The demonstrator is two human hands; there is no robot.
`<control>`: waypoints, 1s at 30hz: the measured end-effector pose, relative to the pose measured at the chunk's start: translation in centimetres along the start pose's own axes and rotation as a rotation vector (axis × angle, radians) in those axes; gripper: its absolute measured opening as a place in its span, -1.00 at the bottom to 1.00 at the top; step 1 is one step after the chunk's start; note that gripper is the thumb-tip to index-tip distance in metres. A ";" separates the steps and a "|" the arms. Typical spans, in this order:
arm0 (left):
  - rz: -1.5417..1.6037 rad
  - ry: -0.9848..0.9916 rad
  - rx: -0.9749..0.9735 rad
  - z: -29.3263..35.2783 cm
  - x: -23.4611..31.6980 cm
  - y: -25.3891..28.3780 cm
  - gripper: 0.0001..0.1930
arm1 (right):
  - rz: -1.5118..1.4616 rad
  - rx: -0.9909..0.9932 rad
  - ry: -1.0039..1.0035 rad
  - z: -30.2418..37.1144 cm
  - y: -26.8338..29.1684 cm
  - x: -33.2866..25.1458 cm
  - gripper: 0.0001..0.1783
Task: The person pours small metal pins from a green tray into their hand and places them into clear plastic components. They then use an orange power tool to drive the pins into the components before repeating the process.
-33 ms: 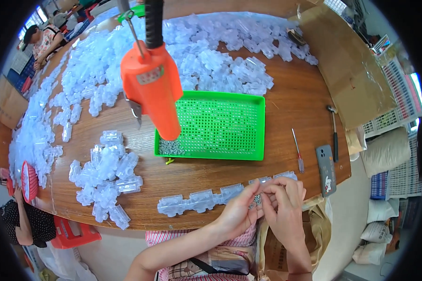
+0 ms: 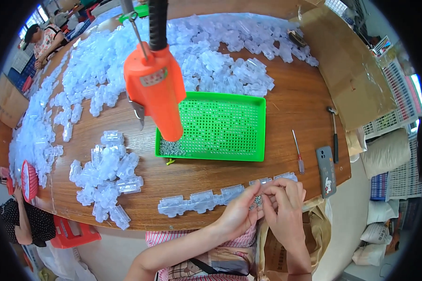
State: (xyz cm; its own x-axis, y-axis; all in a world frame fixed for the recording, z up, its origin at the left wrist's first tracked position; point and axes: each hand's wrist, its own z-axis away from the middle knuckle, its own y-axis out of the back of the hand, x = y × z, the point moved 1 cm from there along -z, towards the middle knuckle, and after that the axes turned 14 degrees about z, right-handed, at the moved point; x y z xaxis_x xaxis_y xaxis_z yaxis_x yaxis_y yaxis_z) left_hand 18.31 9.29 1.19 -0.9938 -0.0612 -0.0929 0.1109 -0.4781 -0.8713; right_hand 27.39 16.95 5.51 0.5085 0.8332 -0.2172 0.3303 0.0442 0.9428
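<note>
My left hand [image 2: 234, 213] is cupped at the table's front edge, holding a small cluster of shiny metal screws [image 2: 257, 201]. Over that palm, my right hand [image 2: 286, 206] has its thumb and fingers bent together at the screws; what exactly lies between its fingertips is hidden. Just beyond both hands runs a row of clear plastic parts [image 2: 202, 201], partly covered by them. A green perforated tray [image 2: 262, 126] stands farther off, with more small screws [image 2: 171, 148] heaped in its near left corner. Above that corner hangs an orange electric screwdriver [image 2: 155, 93].
A loose pile of clear plastic parts [image 2: 109, 171] lies at left, and a large heap [image 2: 220, 35] covers the far table. To the right are a hand screwdriver [image 2: 299, 154], phone [image 2: 325, 168], hammer [image 2: 334, 133] and cardboard sheet [image 2: 347, 70]. Two other people sit at left.
The hanging electric screwdriver has swung slightly to the right. Both hands keep almost the same place and pose.
</note>
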 end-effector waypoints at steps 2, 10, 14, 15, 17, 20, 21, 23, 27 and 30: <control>0.009 0.021 -0.050 0.4 0.2 0.1 -0.52 | -0.017 -0.006 0.025 -0.4 0.4 -0.2 -0.80; -0.093 -0.067 -0.059 0.1 0.8 -0.6 -0.65 | -0.266 0.145 0.001 0.0 0.1 1.0 -0.71; -0.304 -0.104 -0.016 -0.5 0.8 1.0 -0.75 | -0.184 0.120 0.096 -0.1 0.5 1.2 -0.74; -0.349 -0.103 -0.020 -0.3 0.9 1.3 -0.77 | -0.146 0.112 0.130 0.0 0.6 1.0 -0.74; -0.395 -0.106 0.017 0.2 0.6 1.1 -0.80 | -0.125 0.091 0.151 1.0 0.4 1.3 -0.68; -0.461 -0.132 0.031 0.0 0.3 1.6 -0.86 | -0.117 0.098 0.116 2.2 0.4 1.3 -0.65; -0.486 -0.126 0.017 -0.1 0.2 1.7 -0.86 | -0.154 0.119 0.042 2.3 0.5 1.1 -0.71; -0.492 -0.126 0.026 -0.2 -0.7 1.3 -0.86 | -0.209 0.135 -0.062 3.0 0.6 1.4 -0.77; -0.577 -0.124 -0.019 -0.6 -1.5 1.8 -0.80 | -0.390 0.080 -0.372 4.0 0.8 1.1 -0.78; -0.589 -0.131 -0.007 -0.8 -1.9 1.8 -0.77 | -0.494 0.037 -0.427 4.3 0.5 2.2 -0.84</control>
State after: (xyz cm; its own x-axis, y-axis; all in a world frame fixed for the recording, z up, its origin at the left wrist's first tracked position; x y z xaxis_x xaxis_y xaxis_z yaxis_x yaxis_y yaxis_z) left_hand 20.35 9.21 -0.56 -0.8784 0.1041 0.4665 -0.4586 -0.4585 -0.7612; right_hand 32.09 16.48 4.46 0.5584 0.4270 -0.7112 0.6293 0.3405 0.6986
